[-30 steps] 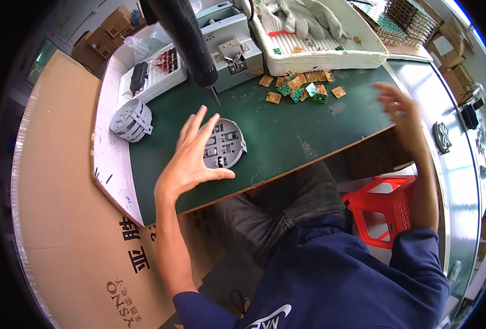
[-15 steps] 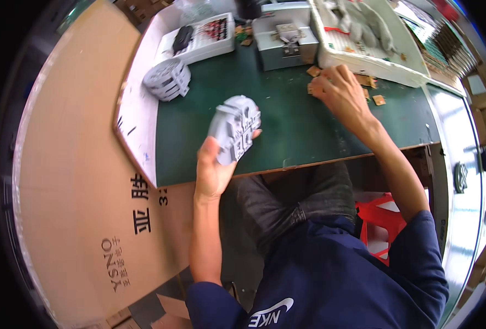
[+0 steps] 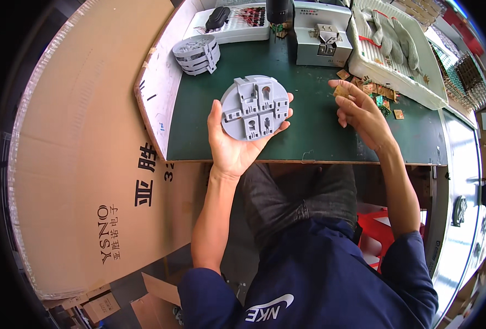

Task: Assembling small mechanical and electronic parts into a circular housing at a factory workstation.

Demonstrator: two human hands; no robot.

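My left hand (image 3: 231, 152) is wrapped round the edge of a grey round fixture (image 3: 237, 123). The fixture's recessed face, with several slotted pockets, is turned up above the front of the table. Over the green tabletop to the right, my right hand (image 3: 368, 118) pinches a small tan circuit board (image 3: 340, 91) between thumb and forefinger, its other fingers loosely bent. Just beyond that hand lie several loose small boards (image 3: 384, 92), some tan and some green. A stack of grey round fixtures (image 3: 196, 55) stands at the far left of the table.
A grey metal box-shaped device (image 3: 322, 35) stands at the back. To its right sits a white tray (image 3: 426, 88) with gloves (image 3: 391, 38). A white foam block (image 3: 248, 33) bears red-and-black parts and a black case (image 3: 217, 18). A cardboard sheet (image 3: 89, 137) lines the left side.
My right hand has drawn back from the loose boards with a small board in its fingers. My left hand has tilted the fixture so its pocketed face shows fully. The view has shifted.
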